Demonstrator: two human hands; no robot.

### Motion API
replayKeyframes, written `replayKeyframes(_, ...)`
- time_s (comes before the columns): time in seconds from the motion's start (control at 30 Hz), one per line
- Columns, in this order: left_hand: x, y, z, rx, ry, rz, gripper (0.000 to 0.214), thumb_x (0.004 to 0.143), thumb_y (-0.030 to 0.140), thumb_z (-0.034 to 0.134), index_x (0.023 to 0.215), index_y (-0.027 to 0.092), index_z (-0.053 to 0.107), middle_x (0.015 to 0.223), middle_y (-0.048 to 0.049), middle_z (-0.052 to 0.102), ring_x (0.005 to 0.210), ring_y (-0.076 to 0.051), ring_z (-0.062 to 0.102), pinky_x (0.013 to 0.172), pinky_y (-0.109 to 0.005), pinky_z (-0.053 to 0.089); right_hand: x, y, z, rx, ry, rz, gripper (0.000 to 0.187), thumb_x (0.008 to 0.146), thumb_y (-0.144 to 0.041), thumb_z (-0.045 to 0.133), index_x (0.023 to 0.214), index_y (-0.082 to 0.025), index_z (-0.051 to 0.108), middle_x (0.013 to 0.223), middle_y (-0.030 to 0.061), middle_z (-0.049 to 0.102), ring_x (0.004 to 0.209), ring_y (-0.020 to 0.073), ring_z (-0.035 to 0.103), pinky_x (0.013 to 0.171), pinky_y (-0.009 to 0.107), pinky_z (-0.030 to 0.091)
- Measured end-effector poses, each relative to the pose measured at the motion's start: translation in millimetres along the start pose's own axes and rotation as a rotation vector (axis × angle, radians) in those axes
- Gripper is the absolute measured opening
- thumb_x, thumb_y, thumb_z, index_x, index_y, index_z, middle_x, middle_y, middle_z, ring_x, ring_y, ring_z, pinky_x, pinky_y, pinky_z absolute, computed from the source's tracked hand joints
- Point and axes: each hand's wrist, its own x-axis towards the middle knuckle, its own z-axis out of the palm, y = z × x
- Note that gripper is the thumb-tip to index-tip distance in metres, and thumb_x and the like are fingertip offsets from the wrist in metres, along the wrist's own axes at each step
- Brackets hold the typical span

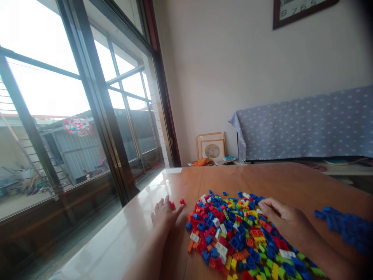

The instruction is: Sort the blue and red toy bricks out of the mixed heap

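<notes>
A heap of small toy bricks in red, blue, yellow, green, orange and white lies on the brown wooden table. My left hand rests flat on the table left of the heap, fingers spread, its fingertips beside two loose red bricks. My right hand lies on the right side of the heap, fingers curled together onto the bricks; what they pinch is hidden. A separate group of blue bricks sits on the table at the far right.
A large window with dark frames runs along the left of the table. Behind the table stand a piece of furniture under a blue dotted cloth, a leaning picture frame and a wall clock.
</notes>
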Motion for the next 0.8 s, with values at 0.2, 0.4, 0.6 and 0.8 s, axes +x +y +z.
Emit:
replayKeyframes(0.2, 14.7, 21.2, 8.7, 0.020, 0.009, 0.061, 0.088, 0.071, 0.086, 0.049, 0.140, 0.031, 0.050, 0.147, -0.0131, 0.051, 0.134, -0.039, 0.043, 0.101, -0.054, 0.040, 1.0, 5.0, 1.2, -0.019, 0.002, 0.003, 0.039, 0.097, -0.056, 0.043, 0.094, -0.026, 0.067, 0.077, -0.0011, 0.072, 0.074, 0.0188, 0.067, 0.065, 0.023, 0.047)
replayKeyframes(0.4, 27.2, 32.0, 13.4, 0.046, 0.031, 0.085, 0.061, 0.081, 0.075, 0.047, 0.116, 0.028, 0.065, 0.131, -0.0139, 0.061, 0.125, -0.039, 0.050, 0.096, -0.052, 0.042, 1.0, 6.4, 2.1, -0.037, -0.022, 0.007, 0.041, 0.097, -0.058, 0.041, 0.095, -0.027, 0.067, 0.074, -0.0015, 0.070, 0.071, 0.0184, 0.065, 0.063, 0.024, 0.047)
replayKeyframes(0.6, 34.8, 19.8, 7.2, 0.064, 0.012, 0.127, 0.038, 0.090, 0.052, 0.044, 0.104, 0.027, 0.069, 0.122, -0.0128, 0.064, 0.116, -0.034, 0.056, 0.089, -0.044, 0.046, 0.5, 2.7, -0.4, -0.026, -0.027, 0.025, 0.040, 0.097, -0.058, 0.042, 0.094, -0.028, 0.067, 0.074, -0.0022, 0.070, 0.071, 0.0188, 0.064, 0.064, 0.024, 0.046)
replayKeyframes(0.8, 36.2, 11.2, 6.5, 0.081, 0.019, 0.146, 0.042, 0.088, 0.049, 0.049, 0.119, 0.028, 0.066, 0.133, -0.0123, 0.061, 0.122, -0.034, 0.054, 0.094, -0.044, 0.045, 0.0, 0.7, 0.0, -0.033, -0.038, 0.025, 0.040, 0.097, -0.058, 0.041, 0.092, -0.028, 0.067, 0.072, -0.0022, 0.067, 0.069, 0.0183, 0.061, 0.063, 0.025, 0.044)
